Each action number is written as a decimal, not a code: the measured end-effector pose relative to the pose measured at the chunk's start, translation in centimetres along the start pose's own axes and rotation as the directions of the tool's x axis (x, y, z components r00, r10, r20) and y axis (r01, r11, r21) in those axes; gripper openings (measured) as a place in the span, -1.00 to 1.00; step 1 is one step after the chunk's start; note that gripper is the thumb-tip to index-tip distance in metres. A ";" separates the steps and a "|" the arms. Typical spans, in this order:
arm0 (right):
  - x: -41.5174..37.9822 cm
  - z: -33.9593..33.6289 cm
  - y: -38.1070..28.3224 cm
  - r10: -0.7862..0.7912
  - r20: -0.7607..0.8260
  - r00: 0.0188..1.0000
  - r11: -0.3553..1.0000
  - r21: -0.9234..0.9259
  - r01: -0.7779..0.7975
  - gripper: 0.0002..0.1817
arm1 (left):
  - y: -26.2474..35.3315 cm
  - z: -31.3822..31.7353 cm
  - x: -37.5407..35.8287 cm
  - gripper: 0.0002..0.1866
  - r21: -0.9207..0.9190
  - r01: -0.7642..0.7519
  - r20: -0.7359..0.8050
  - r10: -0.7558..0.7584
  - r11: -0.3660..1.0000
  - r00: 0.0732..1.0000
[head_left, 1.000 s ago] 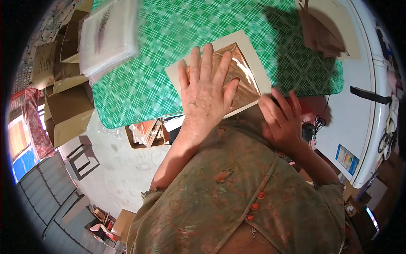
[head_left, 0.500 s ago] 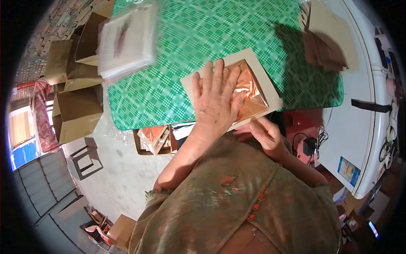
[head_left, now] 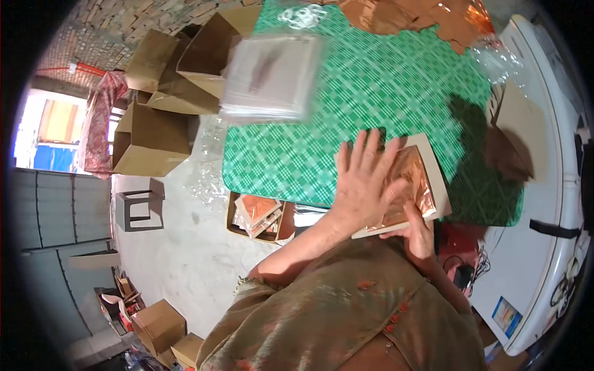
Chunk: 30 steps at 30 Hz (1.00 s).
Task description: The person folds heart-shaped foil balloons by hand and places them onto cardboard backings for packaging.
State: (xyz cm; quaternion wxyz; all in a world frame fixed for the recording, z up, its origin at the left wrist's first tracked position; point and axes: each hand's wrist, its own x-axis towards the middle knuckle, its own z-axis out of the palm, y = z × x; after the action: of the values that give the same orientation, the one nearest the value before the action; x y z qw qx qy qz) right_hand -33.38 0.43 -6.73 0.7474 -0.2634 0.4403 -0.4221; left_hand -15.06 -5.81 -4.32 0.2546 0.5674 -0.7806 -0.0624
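Note:
A beige card with a shiny copper-coloured foil sheet on it lies at the near edge of the green checked tabletop. My left hand rests flat over its left part, fingers spread. Pinched at the card's near edge is my right hand, its thumb on top and the other fingers partly hidden below. A stack of clear plastic sleeves sits at the table's far left.
Open cardboard boxes stand left of the table. Below its edge is a box of foil-covered pieces. Copper foil lies at the far edge, beige cards at the right. A white appliance stands to the right.
The camera view has shifted, bringing the far copper foil into sight. My right hand's thumb has come up onto the card's near edge. My left hand stays spread over the card.

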 end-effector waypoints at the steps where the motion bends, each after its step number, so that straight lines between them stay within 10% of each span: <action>1: 0.0 0.2 -0.1 -0.032 -0.017 0.999 0.999 0.002 0.032 -0.47 | -1.3 -0.8 0.9 -0.21 0.016 0.024 -0.040 -0.023 1.000 0.999; 10: -0.2 1.6 -2.5 -0.113 -0.005 0.994 0.993 -0.042 0.112 -0.48 | -20.5 -3.4 9.3 -0.56 0.207 0.256 -0.406 -0.155 0.944 0.901; 22: 1.1 0.8 -3.5 -0.121 0.082 0.989 0.990 -0.063 0.126 -0.44 | -22.8 -4.3 10.1 -0.74 -0.359 0.510 -0.172 -0.593 0.782 0.787; 30: 1.0 1.3 -4.6 -0.174 0.053 0.983 0.981 -0.074 0.178 -0.46 | -23.0 -5.9 10.2 -0.77 -0.398 0.491 -0.039 -0.549 0.775 0.835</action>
State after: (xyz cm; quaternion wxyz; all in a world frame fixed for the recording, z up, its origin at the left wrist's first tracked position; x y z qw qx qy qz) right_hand -33.84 -2.71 -3.04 0.7062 -0.3401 0.4141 -0.4627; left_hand 5.03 -22.02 -4.81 0.3888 0.7055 -0.5446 -0.2335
